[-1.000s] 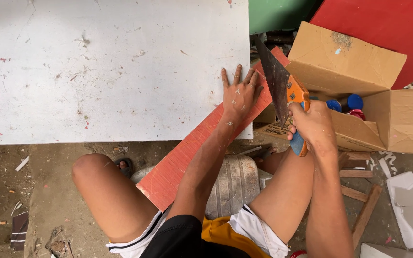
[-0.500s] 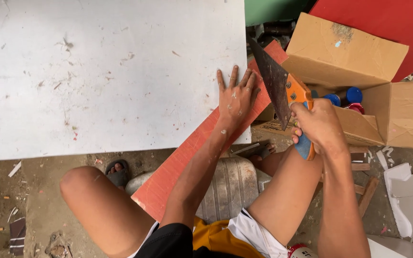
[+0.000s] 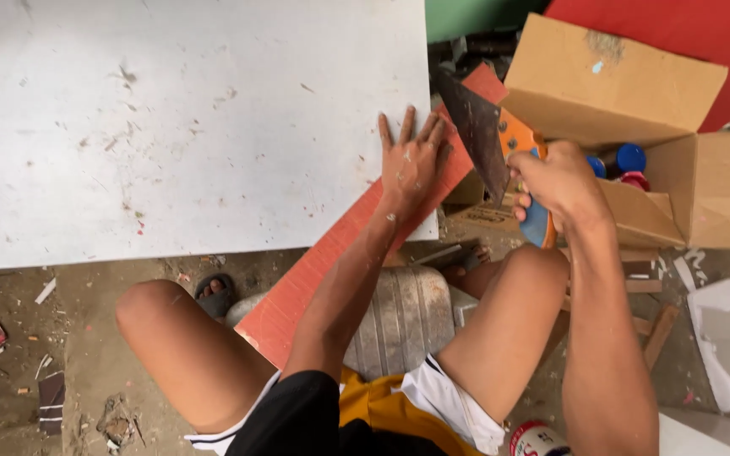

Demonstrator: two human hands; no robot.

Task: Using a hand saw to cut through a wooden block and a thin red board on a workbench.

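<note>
The big white board (image 3: pixel 187 127) lies flat, and the long red plank (image 3: pixel 331 253) sticks out from under its right edge. The left hand (image 3: pixel 410 165) presses flat and spread on the plank, so the saw (image 3: pixel 483 139) gripped tight in the right hand (image 3: pixel 555 181) beside it could slip and cut those fingers.

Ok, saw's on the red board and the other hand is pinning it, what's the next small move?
Probably a short steady push stroke: the right hand grips the saw against the red board edge, while the left hand lies flat beside the blade.
</note>
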